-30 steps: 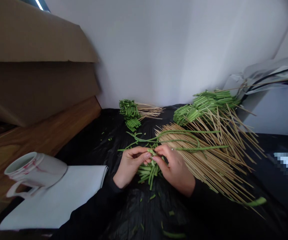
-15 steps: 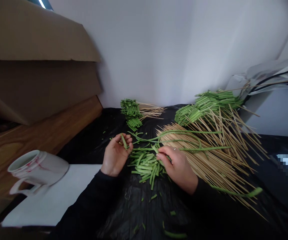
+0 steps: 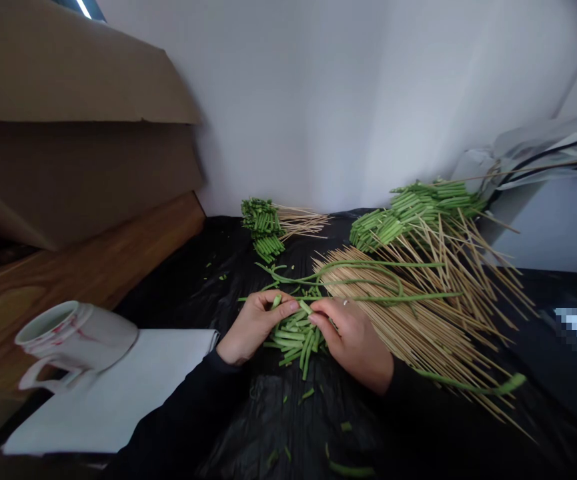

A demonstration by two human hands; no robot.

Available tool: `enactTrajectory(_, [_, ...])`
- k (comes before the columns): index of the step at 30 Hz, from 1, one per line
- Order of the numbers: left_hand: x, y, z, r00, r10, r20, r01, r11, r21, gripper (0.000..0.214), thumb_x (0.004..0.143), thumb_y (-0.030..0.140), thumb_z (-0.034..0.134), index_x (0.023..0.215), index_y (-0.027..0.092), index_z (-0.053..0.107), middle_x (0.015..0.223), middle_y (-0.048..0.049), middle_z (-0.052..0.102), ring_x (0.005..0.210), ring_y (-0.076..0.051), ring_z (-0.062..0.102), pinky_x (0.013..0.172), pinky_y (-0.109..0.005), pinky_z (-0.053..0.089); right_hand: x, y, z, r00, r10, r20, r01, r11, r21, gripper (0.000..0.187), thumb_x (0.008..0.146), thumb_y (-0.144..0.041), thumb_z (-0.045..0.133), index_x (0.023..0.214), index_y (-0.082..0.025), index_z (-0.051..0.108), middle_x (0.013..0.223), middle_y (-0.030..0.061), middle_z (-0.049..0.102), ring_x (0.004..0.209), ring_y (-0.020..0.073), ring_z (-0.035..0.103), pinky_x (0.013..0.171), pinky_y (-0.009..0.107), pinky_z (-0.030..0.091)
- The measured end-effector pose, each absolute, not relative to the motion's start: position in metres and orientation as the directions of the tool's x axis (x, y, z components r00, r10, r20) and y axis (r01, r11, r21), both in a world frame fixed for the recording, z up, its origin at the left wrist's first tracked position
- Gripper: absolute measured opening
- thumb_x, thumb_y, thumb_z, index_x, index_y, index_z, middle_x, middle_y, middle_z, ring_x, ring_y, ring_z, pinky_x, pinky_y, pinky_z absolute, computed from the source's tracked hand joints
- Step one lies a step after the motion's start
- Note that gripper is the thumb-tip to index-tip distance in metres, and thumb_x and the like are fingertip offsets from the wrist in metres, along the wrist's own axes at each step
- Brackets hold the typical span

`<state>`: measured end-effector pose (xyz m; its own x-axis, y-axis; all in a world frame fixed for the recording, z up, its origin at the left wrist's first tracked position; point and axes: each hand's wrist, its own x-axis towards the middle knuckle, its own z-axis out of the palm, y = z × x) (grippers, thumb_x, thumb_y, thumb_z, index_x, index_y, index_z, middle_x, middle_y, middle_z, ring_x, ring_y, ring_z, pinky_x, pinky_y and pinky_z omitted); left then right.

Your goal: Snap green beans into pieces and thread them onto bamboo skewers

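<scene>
My left hand point(image 3: 259, 325) is closed on a short piece of green bean point(image 3: 277, 302), whose end sticks up above the fingers. Thumb and fingers of my right hand point(image 3: 352, 339) pinch another bean piece point(image 3: 305, 307). The two hands almost meet above a loose pile of cut bean pieces point(image 3: 293, 339). Just behind them, long uncut green beans point(image 3: 363, 265) stretch across a fan of bare bamboo skewers point(image 3: 408, 327).
Skewered bean pieces lie at the back, a small batch point(image 3: 263, 223) and a larger stack point(image 3: 418, 210) on the right. A white mug point(image 3: 83, 337) stands on white paper point(image 3: 113, 393). A cardboard box point(image 3: 83, 167) is at left. Black plastic sheeting point(image 3: 263, 427) covers the table.
My left hand has moved right and turned over, from palm up with a bean piece to beside my right hand. My right hand has stayed nearly in place.
</scene>
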<state>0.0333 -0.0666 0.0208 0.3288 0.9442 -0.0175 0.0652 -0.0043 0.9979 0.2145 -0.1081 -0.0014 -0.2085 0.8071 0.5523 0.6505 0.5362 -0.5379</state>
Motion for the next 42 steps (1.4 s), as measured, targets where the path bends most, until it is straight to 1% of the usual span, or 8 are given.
enactTrajectory(11, [0.037,-0.074,0.022,0.484,0.874,-0.040,-0.055,0.077,0.996,0.023,0.083,0.036,0.063,0.079,0.016,0.053,0.056,0.0074,0.034,0.049,-0.006,0.022,0.046,-0.021,0.016,0.214,-0.109,-0.001,-0.231,0.866,0.443,0.388,0.500,-0.774,0.010,0.095,-0.018,0.040,0.096,-0.021,0.049,0.078,-0.0001,0.067,0.076,0.0160,0.063,0.072,0.029,0.045])
enactTrajectory(16, [0.043,-0.080,0.026,0.598,0.799,0.071,0.178,-0.219,0.960,0.018,0.082,0.030,0.061,0.073,0.016,0.056,0.071,0.0000,0.050,0.067,-0.012,0.044,0.061,-0.023,0.035,0.214,-0.109,-0.002,-0.181,0.857,0.482,0.472,0.506,-0.722,0.010,0.095,-0.021,0.039,0.099,-0.021,0.048,0.078,0.0012,0.064,0.071,0.0165,0.061,0.066,0.029,0.044])
enactTrajectory(22, [0.043,-0.086,0.026,0.767,0.641,0.021,0.296,-0.383,0.875,0.020,0.075,0.022,0.067,0.060,0.016,0.055,0.061,0.0023,0.049,0.056,-0.010,0.040,0.052,-0.023,0.029,0.229,-0.100,0.011,-0.041,0.866,0.498,0.413,0.469,-0.781,0.009,0.096,-0.024,0.039,0.096,-0.021,0.048,0.072,-0.0016,0.062,0.063,0.0130,0.059,0.063,0.026,0.044])
enactTrajectory(26, [0.039,-0.079,0.025,0.571,0.814,0.105,0.269,-0.306,0.913,0.024,0.070,0.029,0.075,0.059,0.014,0.061,0.052,0.0046,0.044,0.051,-0.008,0.035,0.050,-0.023,0.025,0.235,-0.098,0.018,-0.097,0.874,0.476,0.410,0.471,-0.781,0.013,0.096,-0.026,0.042,0.096,-0.021,0.053,0.069,-0.0029,0.061,0.059,0.0116,0.056,0.060,0.025,0.043])
enactTrajectory(30, [0.038,-0.073,0.023,0.350,0.929,0.118,0.144,-0.178,0.973,0.033,0.072,0.032,0.075,0.100,0.016,0.073,0.058,0.0024,0.057,0.053,-0.010,0.044,0.052,-0.022,0.033,0.228,-0.104,0.017,-0.278,0.863,0.422,0.473,0.505,-0.722,0.013,0.094,-0.021,0.045,0.089,-0.020,0.058,0.070,-0.0031,0.062,0.064,0.0121,0.058,0.061,0.025,0.040])
enactTrajectory(34, [0.037,-0.070,0.019,0.318,0.947,0.044,0.086,-0.075,0.993,0.025,0.070,0.034,0.077,0.083,0.013,0.075,0.078,-0.0072,0.071,0.069,-0.016,0.060,0.066,-0.026,0.046,0.223,-0.107,0.013,-0.341,0.852,0.396,0.510,0.522,-0.684,0.006,0.090,-0.021,0.053,0.092,-0.021,0.059,0.076,-0.0025,0.065,0.068,0.0130,0.059,0.062,0.025,0.040])
enactTrajectory(37, [0.035,-0.066,0.017,0.171,0.984,0.046,0.060,-0.057,0.997,0.026,0.068,0.038,0.078,0.074,0.013,0.072,0.069,-0.0032,0.067,0.062,-0.013,0.056,0.061,-0.023,0.044,0.224,-0.107,0.010,-0.279,0.864,0.419,0.586,0.498,-0.639,0.020,0.085,-0.021,0.062,0.104,-0.021,0.055,0.080,-0.0021,0.064,0.071,0.0144,0.059,0.063,0.026,0.041])
enactTrajectory(42, [0.033,-0.060,0.014,0.089,0.994,0.061,0.101,-0.070,0.992,0.032,0.068,0.043,0.077,0.065,0.013,0.065,0.055,0.0031,0.054,0.052,-0.008,0.043,0.051,-0.020,0.033,0.225,-0.111,0.010,-0.317,0.738,0.596,0.862,0.486,-0.143,0.014,0.091,-0.015,0.048,0.096,-0.018,0.062,0.082,0.0064,0.064,0.077,0.0213,0.056,0.071,0.036,0.039])
